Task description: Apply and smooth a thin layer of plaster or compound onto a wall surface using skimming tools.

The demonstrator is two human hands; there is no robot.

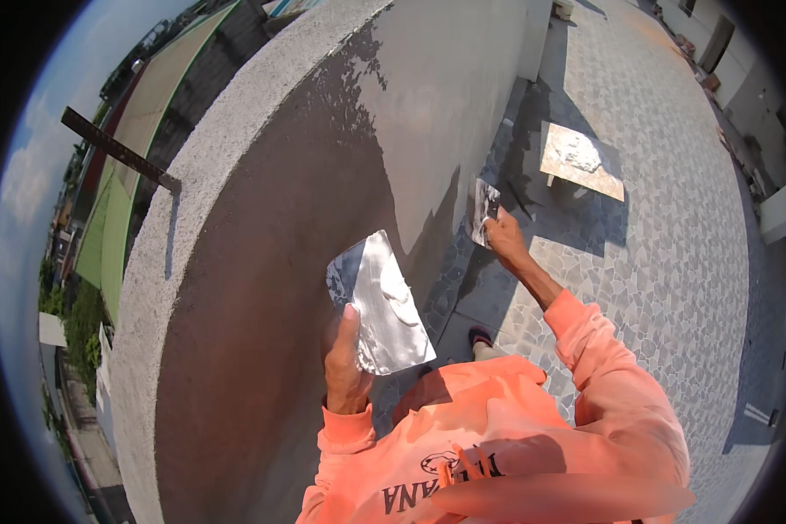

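Observation:
In my left hand (345, 371) I hold a flat metal plate (380, 319) from beneath, thumb over its edge. A lump of white paste (400, 301) lies on the plate, and thin smears cover other parts of it. My right hand (506, 240) grips a broad trowel (483, 212), its blade smeared with white, close to the lower part of the wall. The wall (271, 236) stands in front and to the left of me. Its far part carries a smooth pale grey coat (441, 79), with a ragged border against the darker bare part.
Beyond my right hand a low board (610, 182) holds a heap of white paste (576, 153). Stone-patterned paving (672, 262) covers the floor at right. A dark metal bar (118, 150) sticks out of the wall's top; roofs (105, 227) lie beyond.

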